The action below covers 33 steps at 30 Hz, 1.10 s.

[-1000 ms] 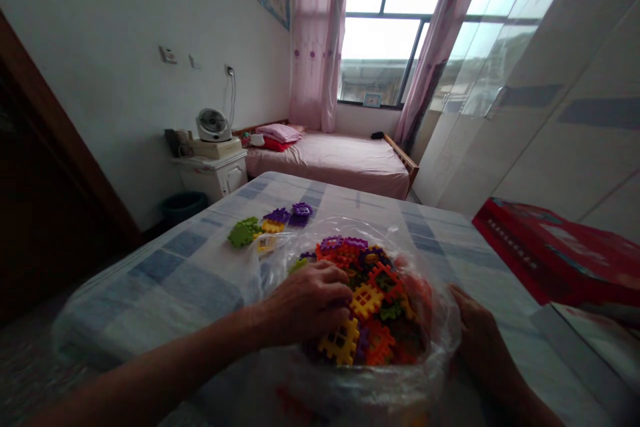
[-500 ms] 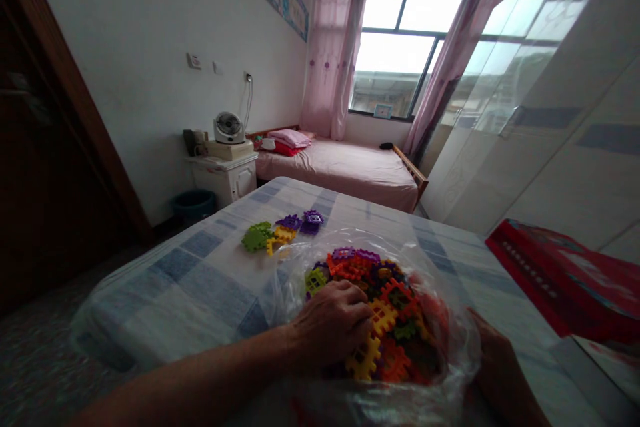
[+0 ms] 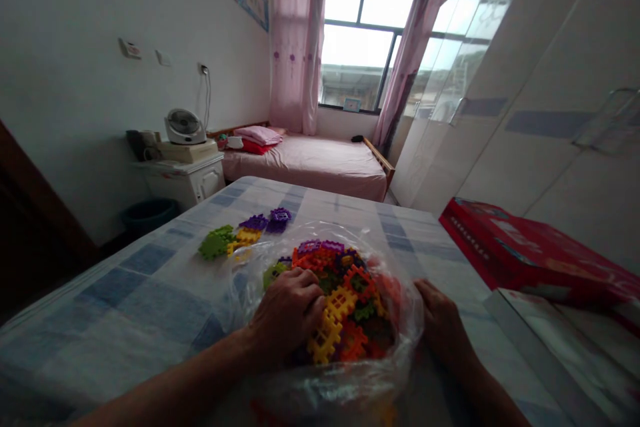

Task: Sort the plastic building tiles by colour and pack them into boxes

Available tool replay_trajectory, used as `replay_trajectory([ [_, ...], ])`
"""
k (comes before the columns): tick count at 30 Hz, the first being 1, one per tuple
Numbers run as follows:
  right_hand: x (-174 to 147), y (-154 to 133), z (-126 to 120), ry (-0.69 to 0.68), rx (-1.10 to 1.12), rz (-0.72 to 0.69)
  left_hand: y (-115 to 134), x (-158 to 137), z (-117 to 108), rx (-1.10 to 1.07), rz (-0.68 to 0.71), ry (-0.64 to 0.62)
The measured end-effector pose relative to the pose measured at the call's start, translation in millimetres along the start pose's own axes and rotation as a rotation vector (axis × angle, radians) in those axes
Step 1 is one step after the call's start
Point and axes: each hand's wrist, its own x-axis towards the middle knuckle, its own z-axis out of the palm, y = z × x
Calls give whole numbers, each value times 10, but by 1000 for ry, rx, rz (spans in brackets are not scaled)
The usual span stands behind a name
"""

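Observation:
A clear plastic bag (image 3: 350,373) lies opened on the table, full of interlocking plastic building pieces (image 3: 341,303) in orange, yellow, purple and green. My left hand (image 3: 289,303) reaches into the bag's mouth from the left and rests on the pieces. Its fingers are curled, and their tips are hidden against the pieces, so I cannot see what they hold. At the right side of the bag, my right hand (image 3: 443,320) is closed on the bag's edge. Beyond the bag to the left lie loose green pieces (image 3: 218,242), yellow pieces (image 3: 249,235) and purple pieces (image 3: 280,215).
A blue-and-white checked cloth (image 3: 165,280) covers the table. At the right are a red box (image 3: 530,253) and a pale, flat box-like object (image 3: 555,340). Behind the table stand a bed (image 3: 320,163) and a nightstand (image 3: 187,180) with a small fan (image 3: 185,127).
The view has swung to the right, so everything sits further left in it. Both hands keep nearly the same places at the bag. The loose pieces have not moved on the table.

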Motion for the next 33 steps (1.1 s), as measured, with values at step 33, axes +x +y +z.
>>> replay_trajectory([
  [33, -24, -45, -357, 876, 619, 205, 105, 16, -346, 109, 552, 133],
])
